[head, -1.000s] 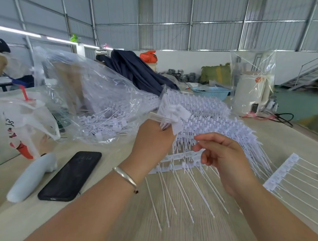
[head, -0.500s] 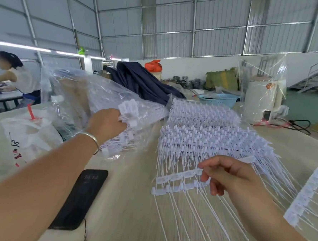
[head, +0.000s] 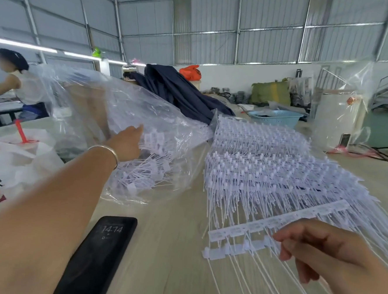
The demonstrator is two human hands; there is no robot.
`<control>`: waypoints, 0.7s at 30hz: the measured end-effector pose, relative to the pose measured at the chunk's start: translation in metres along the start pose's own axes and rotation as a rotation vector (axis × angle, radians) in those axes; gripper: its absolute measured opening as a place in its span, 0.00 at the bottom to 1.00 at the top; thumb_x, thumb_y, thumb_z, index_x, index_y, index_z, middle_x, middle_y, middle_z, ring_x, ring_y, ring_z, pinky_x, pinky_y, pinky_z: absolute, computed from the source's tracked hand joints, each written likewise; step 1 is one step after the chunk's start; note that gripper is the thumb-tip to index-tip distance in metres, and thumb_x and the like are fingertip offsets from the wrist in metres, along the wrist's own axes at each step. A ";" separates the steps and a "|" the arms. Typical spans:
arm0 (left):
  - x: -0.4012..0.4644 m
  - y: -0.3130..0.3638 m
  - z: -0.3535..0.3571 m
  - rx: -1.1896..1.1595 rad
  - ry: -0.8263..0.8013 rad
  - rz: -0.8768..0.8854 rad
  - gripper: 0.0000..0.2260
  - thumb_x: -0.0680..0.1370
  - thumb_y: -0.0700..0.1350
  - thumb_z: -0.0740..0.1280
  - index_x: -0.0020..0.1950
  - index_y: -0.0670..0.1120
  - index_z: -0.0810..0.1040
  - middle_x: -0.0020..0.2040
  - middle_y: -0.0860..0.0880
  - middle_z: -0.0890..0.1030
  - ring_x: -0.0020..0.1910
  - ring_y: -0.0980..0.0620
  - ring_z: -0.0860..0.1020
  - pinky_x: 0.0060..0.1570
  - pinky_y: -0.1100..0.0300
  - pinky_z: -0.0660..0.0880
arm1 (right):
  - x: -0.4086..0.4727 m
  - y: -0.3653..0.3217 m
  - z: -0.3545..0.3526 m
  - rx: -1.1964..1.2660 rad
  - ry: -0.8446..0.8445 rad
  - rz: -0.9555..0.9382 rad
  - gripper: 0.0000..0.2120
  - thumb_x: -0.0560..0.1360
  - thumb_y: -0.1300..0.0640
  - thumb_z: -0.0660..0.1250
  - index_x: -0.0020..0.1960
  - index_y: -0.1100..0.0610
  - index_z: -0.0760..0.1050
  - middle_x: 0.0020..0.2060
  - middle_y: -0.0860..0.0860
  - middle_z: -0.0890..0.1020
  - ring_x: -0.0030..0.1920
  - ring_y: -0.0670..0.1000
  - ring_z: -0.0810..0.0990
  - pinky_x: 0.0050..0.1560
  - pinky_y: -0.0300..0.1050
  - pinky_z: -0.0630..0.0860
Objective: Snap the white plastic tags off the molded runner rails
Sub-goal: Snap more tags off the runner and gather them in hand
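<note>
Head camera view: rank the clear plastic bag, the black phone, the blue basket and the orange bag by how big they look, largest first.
1. clear plastic bag, by far the widest.
2. black phone, though it lies close to the camera, which inflates it.
3. blue basket, far back on the table.
4. orange bag, farthest, so its true size is unsure.

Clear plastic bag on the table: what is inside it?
Inside the clear plastic bag lies a loose pile of white tags, and the left hand reaches into it. Its fingertips are hidden, so whether they hold tags cannot be told.
</note>
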State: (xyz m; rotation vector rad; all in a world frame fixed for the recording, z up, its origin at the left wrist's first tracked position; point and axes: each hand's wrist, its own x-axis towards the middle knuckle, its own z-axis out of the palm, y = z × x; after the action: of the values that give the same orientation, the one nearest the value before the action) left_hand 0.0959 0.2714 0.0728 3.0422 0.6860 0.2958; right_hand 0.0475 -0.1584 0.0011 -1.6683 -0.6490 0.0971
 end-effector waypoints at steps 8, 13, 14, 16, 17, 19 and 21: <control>-0.010 -0.002 0.021 0.452 0.140 -0.234 0.10 0.80 0.48 0.64 0.57 0.47 0.78 0.51 0.48 0.80 0.57 0.45 0.78 0.51 0.54 0.71 | 0.000 -0.001 0.006 -0.026 -0.029 0.030 0.12 0.72 0.69 0.67 0.40 0.54 0.83 0.32 0.58 0.82 0.24 0.52 0.75 0.26 0.33 0.70; -0.018 0.002 0.032 0.398 0.136 -0.166 0.09 0.77 0.39 0.62 0.54 0.46 0.79 0.51 0.47 0.82 0.52 0.45 0.80 0.42 0.56 0.71 | -0.003 -0.003 0.010 -0.035 -0.052 0.030 0.11 0.73 0.66 0.67 0.41 0.52 0.83 0.33 0.56 0.82 0.26 0.50 0.75 0.29 0.33 0.69; -0.021 0.005 0.029 0.404 0.169 -0.144 0.09 0.77 0.38 0.61 0.53 0.45 0.79 0.51 0.46 0.82 0.52 0.44 0.80 0.41 0.56 0.70 | -0.004 -0.004 0.010 -0.035 -0.050 0.026 0.10 0.73 0.66 0.67 0.41 0.52 0.83 0.33 0.55 0.82 0.26 0.50 0.75 0.29 0.33 0.69; -0.027 0.011 0.019 0.381 0.211 -0.122 0.09 0.76 0.38 0.61 0.52 0.44 0.79 0.49 0.44 0.81 0.50 0.42 0.80 0.39 0.56 0.70 | -0.006 -0.006 0.009 -0.026 -0.035 0.025 0.11 0.73 0.66 0.67 0.40 0.52 0.83 0.32 0.55 0.82 0.26 0.49 0.75 0.29 0.33 0.69; -0.033 0.016 0.012 0.353 0.224 -0.130 0.07 0.76 0.38 0.61 0.50 0.43 0.78 0.47 0.43 0.80 0.48 0.41 0.80 0.39 0.56 0.70 | -0.006 -0.007 0.009 -0.020 -0.028 0.027 0.11 0.73 0.66 0.67 0.39 0.52 0.83 0.32 0.55 0.82 0.26 0.49 0.74 0.29 0.33 0.70; -0.047 0.026 -0.004 0.230 0.216 -0.153 0.05 0.76 0.41 0.63 0.43 0.41 0.76 0.38 0.44 0.77 0.41 0.42 0.78 0.39 0.55 0.73 | -0.007 -0.009 0.009 -0.029 -0.016 0.028 0.12 0.73 0.66 0.66 0.38 0.52 0.82 0.32 0.54 0.82 0.26 0.48 0.74 0.29 0.33 0.70; -0.065 0.043 -0.020 0.049 0.173 -0.135 0.09 0.75 0.44 0.64 0.37 0.41 0.77 0.34 0.44 0.79 0.36 0.43 0.79 0.40 0.54 0.77 | -0.008 -0.011 0.007 -0.076 -0.009 0.023 0.12 0.73 0.66 0.66 0.38 0.52 0.82 0.33 0.53 0.83 0.26 0.47 0.75 0.31 0.35 0.71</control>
State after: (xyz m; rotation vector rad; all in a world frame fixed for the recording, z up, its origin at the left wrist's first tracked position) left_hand 0.0532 0.2038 0.0825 3.0212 0.9167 0.5514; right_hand 0.0343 -0.1553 0.0072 -1.7494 -0.6466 0.0978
